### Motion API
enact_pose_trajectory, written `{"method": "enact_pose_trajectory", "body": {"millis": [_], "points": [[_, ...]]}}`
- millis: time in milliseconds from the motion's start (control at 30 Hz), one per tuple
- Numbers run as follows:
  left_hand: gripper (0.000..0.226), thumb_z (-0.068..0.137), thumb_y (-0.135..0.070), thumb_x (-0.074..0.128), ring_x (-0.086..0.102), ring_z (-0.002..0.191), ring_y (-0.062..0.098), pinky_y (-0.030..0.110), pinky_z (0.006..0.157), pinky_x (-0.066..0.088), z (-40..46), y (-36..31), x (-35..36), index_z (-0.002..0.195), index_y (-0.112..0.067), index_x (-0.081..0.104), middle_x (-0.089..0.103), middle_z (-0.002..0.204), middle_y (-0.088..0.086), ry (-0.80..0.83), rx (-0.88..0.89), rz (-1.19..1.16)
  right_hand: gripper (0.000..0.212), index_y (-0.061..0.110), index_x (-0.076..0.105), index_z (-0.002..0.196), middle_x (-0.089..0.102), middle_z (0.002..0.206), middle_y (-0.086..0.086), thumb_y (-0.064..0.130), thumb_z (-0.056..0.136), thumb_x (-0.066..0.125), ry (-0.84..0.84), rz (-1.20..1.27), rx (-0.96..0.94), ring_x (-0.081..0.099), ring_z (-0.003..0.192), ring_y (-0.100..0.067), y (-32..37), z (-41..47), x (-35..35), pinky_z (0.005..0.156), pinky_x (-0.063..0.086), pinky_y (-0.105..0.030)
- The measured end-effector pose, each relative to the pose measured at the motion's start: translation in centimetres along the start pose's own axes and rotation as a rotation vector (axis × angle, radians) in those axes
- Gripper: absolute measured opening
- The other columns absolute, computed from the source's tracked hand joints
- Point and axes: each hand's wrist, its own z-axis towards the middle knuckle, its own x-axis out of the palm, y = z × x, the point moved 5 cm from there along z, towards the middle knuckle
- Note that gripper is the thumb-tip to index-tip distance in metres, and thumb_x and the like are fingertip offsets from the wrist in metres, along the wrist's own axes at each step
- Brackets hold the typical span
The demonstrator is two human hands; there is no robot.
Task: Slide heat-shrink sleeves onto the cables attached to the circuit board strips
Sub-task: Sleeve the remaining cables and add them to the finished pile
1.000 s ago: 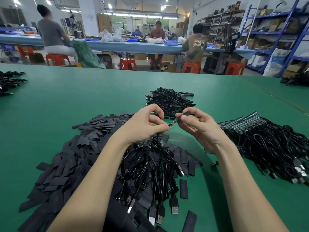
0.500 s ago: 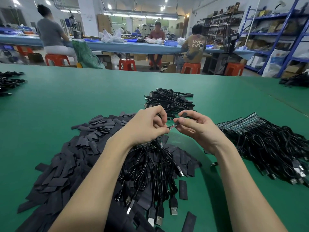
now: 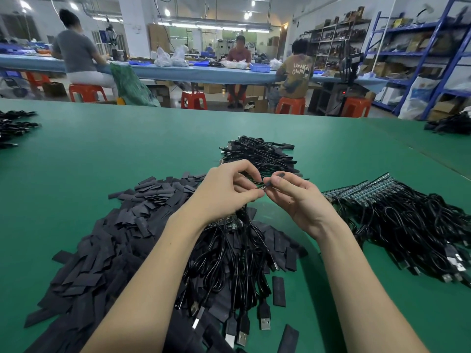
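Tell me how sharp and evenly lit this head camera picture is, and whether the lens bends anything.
Head view: wide-angle bending bows the green table edge and blue shelving; ceiling lights flare white; left hand and right hand slightly soft where they meet; USB plugs crisp.

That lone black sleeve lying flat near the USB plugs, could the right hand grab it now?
Probably not right away. The right hand is busy pinching a sleeve up by the left hand. Nothing covers the lone sleeve on the green table, so once freed it likely could.
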Motion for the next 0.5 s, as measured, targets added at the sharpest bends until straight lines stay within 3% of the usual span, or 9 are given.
{"method": "enact_pose_trajectory", "body": {"millis": [267, 500], "points": [[0.015, 0.082, -0.015, 0.083, 0.069, 0.068, -0.004, 0.005, 0.066, 0.047, -0.11, 0.18, -0.22, 0.088, -0.028, 0.081, 0.075, 0.073, -0.017, -0.083, 0.012, 0.048, 0.003, 0.011, 0.081, 0.075, 0.076, 0.094, -0.011, 0.011, 0.072, 0.078, -0.077, 0.042, 0.005, 0.074, 0.089, -0.018, -0.68, 0.69, -0.38, 0.078, 0.058, -0.021], [0.014, 0.083, -0.013, 0.082, 0.071, 0.073, -0.001, 0.01, 0.07, 0.051, -0.2, 0.04, -0.07, 0.09, -0.026, 0.082, 0.076, 0.077, -0.016, -0.089, 0.056, 0.04, 0.014, 0.003, 0.076, 0.086, 0.075, 0.096, -0.014, 0.01, 0.075, 0.077, -0.029, 0.015, 0.035, 0.074, 0.086, -0.017, -0.74, 0.34, -0.19, 0.076, 0.058, -0.019]]}}
